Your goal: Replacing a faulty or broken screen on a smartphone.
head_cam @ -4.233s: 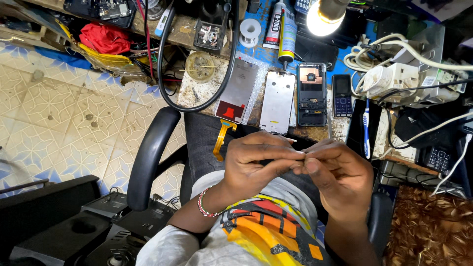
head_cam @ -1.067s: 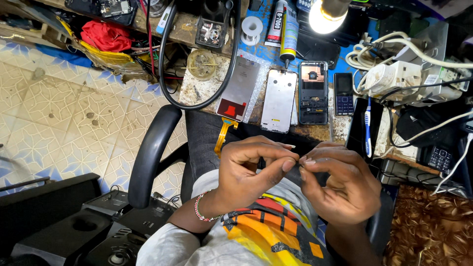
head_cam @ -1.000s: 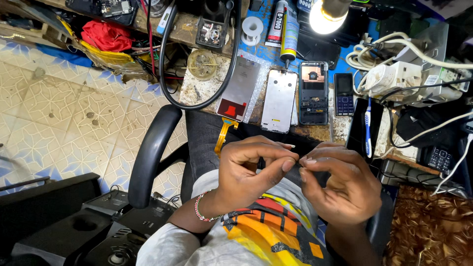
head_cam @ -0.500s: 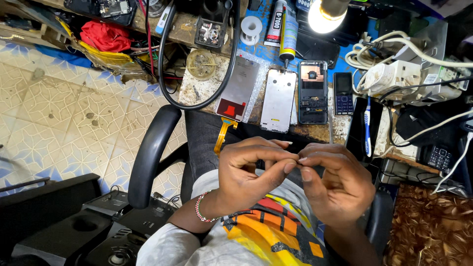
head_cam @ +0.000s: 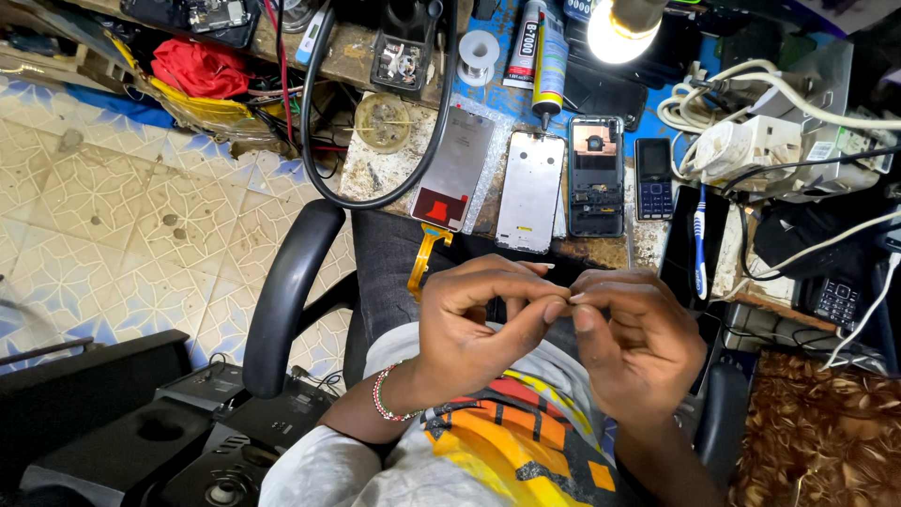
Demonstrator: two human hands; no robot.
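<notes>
My left hand [head_cam: 474, 324] and my right hand [head_cam: 638, 343] meet fingertip to fingertip over my lap, just below the bench edge. Both pinch something very small between thumb and forefinger; it is too small to identify. A beaded bracelet [head_cam: 382, 399] circles my left wrist. On the bench right above my hands lie a phone screen panel with an orange flex cable [head_cam: 450, 174], a silver phone back plate [head_cam: 530, 192] and an opened phone body [head_cam: 596, 178].
A small keypad phone [head_cam: 654, 178], a blue toothbrush [head_cam: 699, 239], a glue tube [head_cam: 551, 56], a solder spool [head_cam: 480, 49] and a lit lamp [head_cam: 624, 23] crowd the bench. White power strips and cables [head_cam: 751, 141] fill the right. A black chair arm [head_cam: 286, 291] curves at left over tiled floor.
My hands have stayed together over my lap; the fingers shifted slightly while working the tiny item. The bench items have not moved.
</notes>
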